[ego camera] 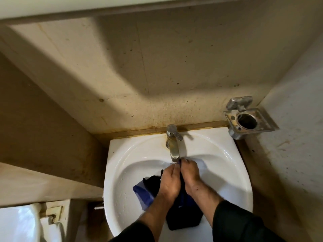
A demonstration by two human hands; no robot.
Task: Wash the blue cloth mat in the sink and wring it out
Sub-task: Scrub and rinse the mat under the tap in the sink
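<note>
Both hands over white sink [232, 172], right under faucet [173, 145]. Left hand [169, 182] and right hand [190, 173] pressed close together, fingers curled, pinching top edge of blue cloth mat [145, 194] at spout. Rest of mat hangs down into basin, dark and soaked. Metal holder [248, 117] on wall, right of sink.

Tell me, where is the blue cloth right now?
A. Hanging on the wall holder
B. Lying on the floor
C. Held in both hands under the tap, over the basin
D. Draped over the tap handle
C: both the left hand and the right hand grip the blue cloth mat just below the tap, above the white sink.
</note>
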